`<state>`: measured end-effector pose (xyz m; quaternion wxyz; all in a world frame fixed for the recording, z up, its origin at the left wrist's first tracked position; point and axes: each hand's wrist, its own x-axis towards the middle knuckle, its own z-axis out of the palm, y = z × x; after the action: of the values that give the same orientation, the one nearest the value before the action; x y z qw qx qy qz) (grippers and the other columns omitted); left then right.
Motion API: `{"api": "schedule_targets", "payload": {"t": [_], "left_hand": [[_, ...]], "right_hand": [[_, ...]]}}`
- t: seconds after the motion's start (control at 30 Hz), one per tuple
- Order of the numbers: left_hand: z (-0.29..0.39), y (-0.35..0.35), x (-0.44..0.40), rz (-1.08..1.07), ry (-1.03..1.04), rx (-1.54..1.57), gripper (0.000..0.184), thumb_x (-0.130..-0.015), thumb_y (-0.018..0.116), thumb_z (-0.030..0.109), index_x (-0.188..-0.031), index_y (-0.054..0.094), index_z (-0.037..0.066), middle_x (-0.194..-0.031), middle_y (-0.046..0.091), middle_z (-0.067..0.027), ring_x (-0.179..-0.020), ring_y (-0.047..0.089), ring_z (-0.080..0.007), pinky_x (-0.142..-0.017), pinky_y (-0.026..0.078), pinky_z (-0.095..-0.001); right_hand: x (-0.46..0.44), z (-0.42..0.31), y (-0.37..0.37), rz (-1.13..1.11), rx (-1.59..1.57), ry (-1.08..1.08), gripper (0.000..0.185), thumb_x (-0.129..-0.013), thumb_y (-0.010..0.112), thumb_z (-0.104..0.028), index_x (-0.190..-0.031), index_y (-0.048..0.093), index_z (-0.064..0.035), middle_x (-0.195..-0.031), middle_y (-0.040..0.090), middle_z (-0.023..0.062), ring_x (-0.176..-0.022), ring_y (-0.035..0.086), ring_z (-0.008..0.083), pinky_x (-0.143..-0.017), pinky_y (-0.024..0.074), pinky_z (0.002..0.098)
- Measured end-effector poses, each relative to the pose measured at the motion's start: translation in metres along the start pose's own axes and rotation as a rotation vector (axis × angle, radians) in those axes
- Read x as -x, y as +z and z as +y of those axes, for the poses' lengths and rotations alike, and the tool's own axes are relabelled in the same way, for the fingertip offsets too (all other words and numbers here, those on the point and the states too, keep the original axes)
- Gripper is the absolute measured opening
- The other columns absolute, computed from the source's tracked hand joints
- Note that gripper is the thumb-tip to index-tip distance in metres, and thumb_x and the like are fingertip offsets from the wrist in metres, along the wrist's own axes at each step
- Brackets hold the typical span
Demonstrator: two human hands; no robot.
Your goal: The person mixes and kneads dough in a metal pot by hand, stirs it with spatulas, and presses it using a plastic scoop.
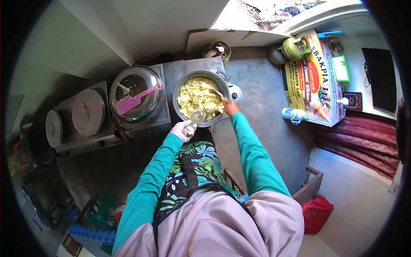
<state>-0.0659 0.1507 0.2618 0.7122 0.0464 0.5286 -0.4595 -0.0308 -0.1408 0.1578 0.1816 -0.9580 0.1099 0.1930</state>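
A large metal pot holds a lumpy pale yellow mash. My left hand, in a white glove, is closed on a small clear bowl at the near side of the pot, above the mash. Whether anything is in the bowl I cannot tell. At the pot's right side, my bare right hand grips the handle of a spoon. The spoon's far end is sunk in the mash and hidden.
Left of the pot, a lidded steamer bears a pink spatula. Two round lids lie farther left along the stove. A kettle stands right of the pot. A printed carton and a green gas cylinder are at right.
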Motion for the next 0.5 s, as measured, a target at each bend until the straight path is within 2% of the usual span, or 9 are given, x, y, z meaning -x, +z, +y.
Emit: {"api": "schedule_targets", "payload": {"t": [0.03, 0.07, 0.1, 0.2, 0.3, 0.33, 0.37, 0.43, 0.5], "left_hand": [[0.001, -0.001, -0.003, -0.015, 0.01, -0.012, 0.019, -0.086, 0.047, 0.016, -0.085, 0.043, -0.003, -0.065, 0.044, -0.0072, -0.039, 0.03, -0.0025, -0.031, 0.022, -0.0166], [0.007, -0.005, -0.006, -0.052, -0.083, 0.0, 0.015, -0.086, 0.046, 0.015, -0.088, 0.041, 0.001, -0.072, 0.052, -0.015, -0.038, 0.031, -0.006, -0.032, 0.025, -0.0196], [0.007, -0.004, -0.007, -0.05, -0.094, -0.002, 0.015, -0.086, 0.046, 0.015, -0.088, 0.041, 0.001, -0.072, 0.052, -0.015, -0.038, 0.031, -0.006, -0.032, 0.025, -0.0196], [0.0, 0.01, 0.001, 0.022, -0.013, -0.017, 0.015, -0.086, 0.045, 0.015, -0.089, 0.042, 0.001, -0.07, 0.051, -0.0144, -0.036, 0.029, -0.0051, -0.031, 0.024, -0.0192], [0.009, 0.005, -0.01, -0.024, -0.087, -0.013, 0.016, -0.087, 0.044, 0.016, -0.09, 0.042, 0.001, -0.07, 0.05, -0.0135, -0.036, 0.028, -0.0042, -0.031, 0.022, -0.0189], [0.009, 0.003, -0.011, -0.019, -0.089, -0.012, 0.016, -0.087, 0.044, 0.016, -0.09, 0.042, 0.001, -0.07, 0.05, -0.0135, -0.036, 0.028, -0.0042, -0.031, 0.022, -0.0189], [0.01, 0.003, -0.013, 0.002, -0.079, -0.022, 0.016, -0.087, 0.044, 0.017, -0.09, 0.043, 0.001, -0.07, 0.05, -0.0128, -0.036, 0.028, -0.0035, -0.031, 0.022, -0.0178], [0.01, 0.006, -0.011, 0.026, -0.068, -0.05, 0.016, -0.087, 0.045, 0.017, -0.09, 0.044, 0.002, -0.07, 0.05, -0.0121, -0.037, 0.027, -0.0029, -0.03, 0.022, -0.0168], [0.009, 0.007, -0.006, 0.005, -0.066, -0.071, 0.017, -0.087, 0.044, 0.017, -0.093, 0.045, 0.001, -0.069, 0.049, -0.0115, -0.037, 0.027, -0.0027, -0.031, 0.023, -0.0163]], "right_hand": [[0.023, 0.003, 0.025, 0.199, -0.005, -0.02, 0.028, -0.083, 0.041, -0.025, -0.104, 0.057, -0.0148, -0.09, 0.056, 0.0244, -0.081, 0.055, 0.0406, -0.072, 0.0439, 0.0455], [0.042, -0.002, 0.045, 0.284, -0.086, 0.091, 0.03, -0.082, 0.044, -0.023, -0.109, 0.054, -0.0186, -0.08, 0.06, 0.0207, -0.069, 0.058, 0.0356, -0.065, 0.0462, 0.0417], [0.043, 0.013, 0.087, 0.288, -0.451, 0.21, 0.034, -0.082, 0.046, -0.021, -0.116, 0.05, -0.0235, -0.059, 0.055, 0.0116, -0.05, 0.053, 0.025, -0.047, 0.0435, 0.0388], [0.052, 0.013, 0.118, 0.187, -0.722, 0.321, 0.036, -0.084, 0.044, -0.022, -0.12, 0.046, -0.0254, -0.05, 0.04, 0.0038, -0.039, 0.039, 0.0149, -0.036, 0.0325, 0.0316], [0.069, -0.04, 0.027, 0.341, -0.519, 0.286, 0.035, -0.082, 0.046, -0.019, -0.116, 0.049, -0.014, -0.075, 0.061, 0.0167, -0.063, 0.058, 0.0277, -0.056, 0.045, 0.0386], [0.074, -0.058, -0.009, 0.302, -0.383, 0.247, 0.034, -0.081, 0.046, -0.018, -0.113, 0.05, -0.0076, -0.097, 0.057, 0.0214, -0.089, 0.055, 0.0345, -0.074, 0.0431, 0.0391], [0.069, -0.056, -0.013, 0.328, -0.342, 0.269, 0.034, -0.081, 0.046, -0.019, -0.114, 0.05, -0.0106, -0.098, 0.055, 0.0226, -0.092, 0.051, 0.0389, -0.076, 0.0413, 0.0434], [0.07, -0.058, -0.022, 0.249, -0.323, 0.389, 0.034, -0.082, 0.045, -0.02, -0.115, 0.049, -0.014, -0.097, 0.055, 0.0224, -0.091, 0.052, 0.039, -0.077, 0.0409, 0.0444], [0.087, -0.062, -0.014, 0.174, -0.285, 0.379, 0.037, -0.083, 0.043, -0.024, -0.118, 0.046, -0.0155, -0.1, 0.055, 0.022, -0.092, 0.051, 0.0393, -0.078, 0.0402, 0.0454]]}}
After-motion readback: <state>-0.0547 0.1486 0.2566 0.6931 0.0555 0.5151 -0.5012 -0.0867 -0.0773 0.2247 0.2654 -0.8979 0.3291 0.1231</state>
